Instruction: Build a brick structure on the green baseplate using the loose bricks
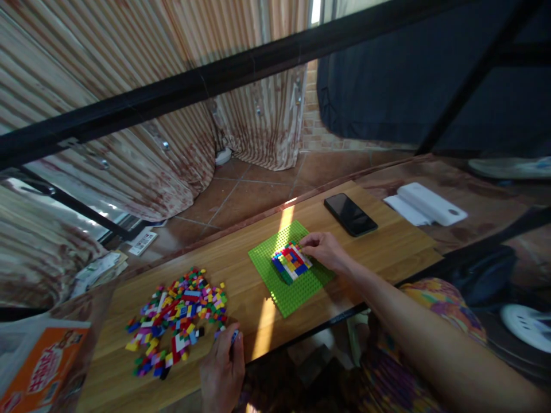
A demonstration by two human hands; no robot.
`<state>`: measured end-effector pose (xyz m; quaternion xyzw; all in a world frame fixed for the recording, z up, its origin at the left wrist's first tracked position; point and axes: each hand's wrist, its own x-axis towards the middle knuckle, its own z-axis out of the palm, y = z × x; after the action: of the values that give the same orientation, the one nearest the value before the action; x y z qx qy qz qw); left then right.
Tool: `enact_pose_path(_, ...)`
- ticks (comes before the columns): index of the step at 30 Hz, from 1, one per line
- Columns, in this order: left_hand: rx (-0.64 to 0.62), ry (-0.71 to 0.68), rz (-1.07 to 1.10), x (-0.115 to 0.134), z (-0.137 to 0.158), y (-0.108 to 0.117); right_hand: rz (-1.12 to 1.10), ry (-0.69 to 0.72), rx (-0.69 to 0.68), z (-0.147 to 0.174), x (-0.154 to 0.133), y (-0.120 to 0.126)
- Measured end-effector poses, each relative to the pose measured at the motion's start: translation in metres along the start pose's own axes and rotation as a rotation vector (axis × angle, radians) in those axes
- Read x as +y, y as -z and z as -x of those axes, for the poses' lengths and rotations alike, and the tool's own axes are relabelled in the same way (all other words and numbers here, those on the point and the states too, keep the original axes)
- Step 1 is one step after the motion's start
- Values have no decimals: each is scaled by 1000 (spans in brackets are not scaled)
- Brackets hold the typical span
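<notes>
My right hand (pixel 326 250) is closed in a pinch at the far right corner of a multicoloured brick structure (pixel 293 263). Whatever its fingertips grip there is hidden. The structure is built of blue, red, white, yellow and green toy bricks and stands on a green studded baseplate (pixel 282 304). Near the table's front edge, my left hand (pixel 221 367) is closed around a small blue toy brick (pixel 235 336), which shows between thumb and fingers. Just beyond that hand spreads a loose pile of mixed-colour bricks (pixel 183 310).
A black phone (pixel 350 214) lies on the wooden table (pixel 241 275), right of the baseplate. White objects (pixel 430 203) are farther right, beyond the table. An orange-and-white box (pixel 45 361) stands at the lower left. A dark metal bar (pixel 172 86) crosses in front of striped curtains.
</notes>
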<state>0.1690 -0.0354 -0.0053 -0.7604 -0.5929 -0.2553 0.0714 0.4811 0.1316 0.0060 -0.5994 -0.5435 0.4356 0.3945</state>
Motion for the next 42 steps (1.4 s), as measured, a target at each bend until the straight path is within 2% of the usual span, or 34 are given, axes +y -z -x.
enact_pose_path(7, -22, 48, 33, 7, -2, 2, 104, 67, 9, 12, -5, 1)
enact_pose_path(10, -60, 109, 99, 11, -3, 5, 273, 275, 78, 24, -14, -3)
enact_pose_path(13, -105, 184, 166, 16, -4, 8, 449, 531, 27, 36, -18, -13)
enact_pose_path(17, -107, 221, 192, 19, -10, 6, 668, 624, -21, 44, -8, -27)
enact_pose_path(20, -107, 237, 174, 14, -20, 2, 722, 651, -23, 41, 2, -30)
enact_pose_path(25, -95, 281, 132, -2, -36, 0, 761, 653, 17, 33, 11, -22)
enact_pose_path(30, -50, 318, 118, -13, -38, 4, 778, 622, 28, 31, 13, -13)
enact_pose_path(37, 28, 350, 54, -29, -36, 17, 789, 630, 33, 28, 17, -10)
enact_pose_path(42, 141, 382, 87, -46, -33, 33, 792, 657, 42, 26, 21, -9)
